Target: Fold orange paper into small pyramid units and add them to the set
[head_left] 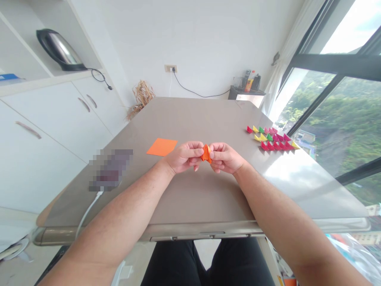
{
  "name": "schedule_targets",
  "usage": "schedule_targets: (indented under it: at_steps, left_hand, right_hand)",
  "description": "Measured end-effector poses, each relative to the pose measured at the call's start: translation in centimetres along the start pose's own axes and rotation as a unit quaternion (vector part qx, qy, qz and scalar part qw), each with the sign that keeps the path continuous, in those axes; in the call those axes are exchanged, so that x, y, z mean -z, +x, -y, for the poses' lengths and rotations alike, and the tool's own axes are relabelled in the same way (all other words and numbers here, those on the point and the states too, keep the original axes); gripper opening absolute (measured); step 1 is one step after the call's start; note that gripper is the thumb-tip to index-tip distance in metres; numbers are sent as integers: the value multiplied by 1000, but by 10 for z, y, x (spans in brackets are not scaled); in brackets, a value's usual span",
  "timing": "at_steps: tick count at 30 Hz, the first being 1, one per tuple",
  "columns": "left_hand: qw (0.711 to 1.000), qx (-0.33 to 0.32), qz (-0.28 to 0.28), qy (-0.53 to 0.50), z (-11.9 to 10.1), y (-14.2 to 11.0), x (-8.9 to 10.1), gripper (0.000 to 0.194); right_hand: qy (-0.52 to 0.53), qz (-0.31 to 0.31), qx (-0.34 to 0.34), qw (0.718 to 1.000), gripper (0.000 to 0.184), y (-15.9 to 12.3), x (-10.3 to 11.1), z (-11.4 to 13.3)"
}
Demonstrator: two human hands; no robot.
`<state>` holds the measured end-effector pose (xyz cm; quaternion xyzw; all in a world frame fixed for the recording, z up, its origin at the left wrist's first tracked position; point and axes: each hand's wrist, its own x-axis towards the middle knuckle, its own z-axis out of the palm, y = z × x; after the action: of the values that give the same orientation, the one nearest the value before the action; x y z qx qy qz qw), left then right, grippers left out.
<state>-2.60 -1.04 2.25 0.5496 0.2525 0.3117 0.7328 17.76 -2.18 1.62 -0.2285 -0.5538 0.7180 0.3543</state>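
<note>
Between my two hands, above the middle of the table, is a small folded orange paper piece [206, 153] with a pointed top. My left hand [187, 155] pinches its left side between thumb and fingers. From the other side, my right hand [224, 157] pinches the right edge in the same way. Parts of the folds are hidden behind the fingertips. Just left of my left hand, a flat orange paper sheet [162, 147] lies on the grey-brown table [190, 115].
Rows of small folded paper pieces [275, 145], red, yellow, green and pink, stand at the table's right side by the window [342, 91]. At left lies a pixelated device [110, 171] with a white cable [87, 214]. A kettle [62, 49] sits on the left shelf.
</note>
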Motion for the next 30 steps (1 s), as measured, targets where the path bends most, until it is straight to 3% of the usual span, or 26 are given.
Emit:
schedule_targets:
  at_steps: [9,12,15,18,22,30]
  left_hand:
    - [1000,-14,-18,4,1,1,0,31]
    - [997,-45,-65,-17,3,4,0,30]
    - [982,-105,-158,-25,6,9,1,27]
    - [966,-143,-215,-5,10,14,2,22]
    - [953,-170,-249,18,14,18,0,21]
    - [941,-172,-289,52,18,18,-10,33]
  right_hand:
    - [-6,-32,-11,999,35,0,0,2]
    - [1,-109,23,994,32,4,-3,1]
    - [-45,-231,106,966,26,9,-6,-2]
    - [-131,-309,149,930,21,12,-9,-5]
    - [-239,-364,163,885,16,14,-12,-10]
    - [-341,-422,178,821,12,17,-13,-15]
